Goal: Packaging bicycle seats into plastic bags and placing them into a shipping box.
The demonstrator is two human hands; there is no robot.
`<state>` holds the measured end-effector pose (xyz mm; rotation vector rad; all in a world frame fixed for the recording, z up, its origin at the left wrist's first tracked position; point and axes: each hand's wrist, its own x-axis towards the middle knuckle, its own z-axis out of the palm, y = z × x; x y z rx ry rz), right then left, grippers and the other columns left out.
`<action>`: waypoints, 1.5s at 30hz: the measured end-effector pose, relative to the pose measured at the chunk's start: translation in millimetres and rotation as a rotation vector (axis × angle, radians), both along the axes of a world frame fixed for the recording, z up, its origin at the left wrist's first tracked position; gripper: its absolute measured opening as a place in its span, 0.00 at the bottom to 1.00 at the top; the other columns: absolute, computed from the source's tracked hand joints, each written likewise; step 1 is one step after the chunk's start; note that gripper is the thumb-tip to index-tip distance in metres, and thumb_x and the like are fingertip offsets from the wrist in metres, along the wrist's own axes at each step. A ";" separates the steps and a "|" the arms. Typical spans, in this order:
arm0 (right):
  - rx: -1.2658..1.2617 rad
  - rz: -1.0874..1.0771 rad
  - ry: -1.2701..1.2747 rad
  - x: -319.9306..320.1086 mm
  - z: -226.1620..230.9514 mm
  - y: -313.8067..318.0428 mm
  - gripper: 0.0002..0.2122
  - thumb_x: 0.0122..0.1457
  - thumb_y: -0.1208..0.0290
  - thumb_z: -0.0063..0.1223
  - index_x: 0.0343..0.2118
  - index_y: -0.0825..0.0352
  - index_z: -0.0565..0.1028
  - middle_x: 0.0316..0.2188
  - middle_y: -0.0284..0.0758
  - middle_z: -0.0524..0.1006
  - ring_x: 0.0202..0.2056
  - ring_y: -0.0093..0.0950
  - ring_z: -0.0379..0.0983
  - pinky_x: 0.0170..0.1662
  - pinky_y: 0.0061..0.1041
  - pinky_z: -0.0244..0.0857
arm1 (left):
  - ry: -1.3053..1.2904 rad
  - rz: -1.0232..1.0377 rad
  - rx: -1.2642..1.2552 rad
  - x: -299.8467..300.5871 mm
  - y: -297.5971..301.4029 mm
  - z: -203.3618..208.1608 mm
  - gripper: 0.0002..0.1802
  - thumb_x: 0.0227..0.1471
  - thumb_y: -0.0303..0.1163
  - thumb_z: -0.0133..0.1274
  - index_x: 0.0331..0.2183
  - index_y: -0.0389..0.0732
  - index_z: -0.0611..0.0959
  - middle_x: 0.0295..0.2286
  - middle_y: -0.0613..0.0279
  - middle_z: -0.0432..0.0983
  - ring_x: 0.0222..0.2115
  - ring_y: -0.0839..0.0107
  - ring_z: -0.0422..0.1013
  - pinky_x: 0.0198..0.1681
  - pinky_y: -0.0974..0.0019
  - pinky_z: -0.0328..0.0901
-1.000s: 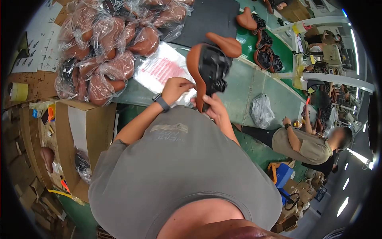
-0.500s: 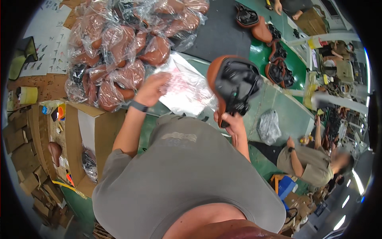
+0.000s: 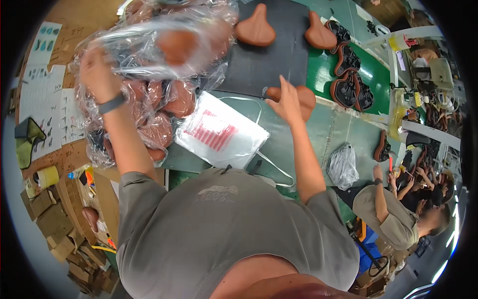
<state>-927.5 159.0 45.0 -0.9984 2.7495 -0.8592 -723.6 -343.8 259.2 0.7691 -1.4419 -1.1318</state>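
Note:
My left hand (image 3: 98,74), blurred by motion, is closed on a clear plastic bag (image 3: 134,42) over the heap at the far left. A brown bicycle saddle (image 3: 179,47) shows blurred through that film. My right hand (image 3: 289,105) lies over another brown saddle (image 3: 306,99) at the near edge of the black mat (image 3: 269,65). Its fingers are spread, with the saddle's nose showing between thumb and forefinger. Between my arms lies a flat, glossy white sheet or bag with red print (image 3: 214,130).
Film-wrapped saddles (image 3: 179,97) are heaped at left. Bare saddles (image 3: 256,26) lie on and beside the mat; several upturned ones (image 3: 346,88) sit on the green surface. A crumpled plastic bag (image 3: 343,164) lies at right, near a co-worker (image 3: 393,212). Cardboard boxes (image 3: 55,224) stand at lower left.
My left hand has moved up and left over the heap with the plastic bag. My right hand no longer holds the upturned saddle; it has reached farther out, onto a saddle lying top side up.

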 end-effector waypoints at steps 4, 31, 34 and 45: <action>0.447 0.113 0.055 -52.9 -69.0 8.9 0.38 0.50 0.60 0.78 0.65 0.63 0.72 0.56 0.42 0.81 0.59 0.44 0.77 0.72 0.59 0.57 | 0.292 0.391 -0.006 5.6 -5.8 -22.1 0.09 0.69 0.29 0.57 0.43 0.33 0.86 0.35 0.59 0.83 0.32 0.63 0.76 0.40 0.61 0.74; -0.272 -0.806 -0.413 394.0 25.5 332.4 0.23 0.55 0.75 0.76 0.52 0.72 0.76 0.48 0.44 0.84 0.47 0.34 0.84 0.52 0.33 0.78 | -0.608 -0.718 0.562 147.9 399.5 -403.7 0.15 0.70 0.35 0.53 0.37 0.34 0.86 0.34 0.48 0.85 0.35 0.55 0.84 0.41 0.54 0.78; -0.718 -0.841 -0.489 416.5 49.3 344.9 0.23 0.60 0.87 0.67 0.55 0.74 0.68 0.58 0.49 0.77 0.52 0.38 0.83 0.59 0.37 0.79 | -0.296 -0.672 0.867 153.1 380.1 -341.2 0.18 0.70 0.39 0.59 0.36 0.31 0.86 0.30 0.58 0.84 0.31 0.71 0.82 0.36 0.63 0.76; -1.076 -0.328 -1.696 356.5 24.2 142.9 0.35 0.63 0.82 0.59 0.73 0.61 0.62 0.62 0.53 0.75 0.53 0.46 0.81 0.55 0.41 0.81 | -0.550 -0.883 0.227 220.6 359.2 -258.9 0.17 0.59 0.30 0.67 0.49 0.36 0.91 0.35 0.49 0.90 0.35 0.59 0.86 0.42 0.62 0.77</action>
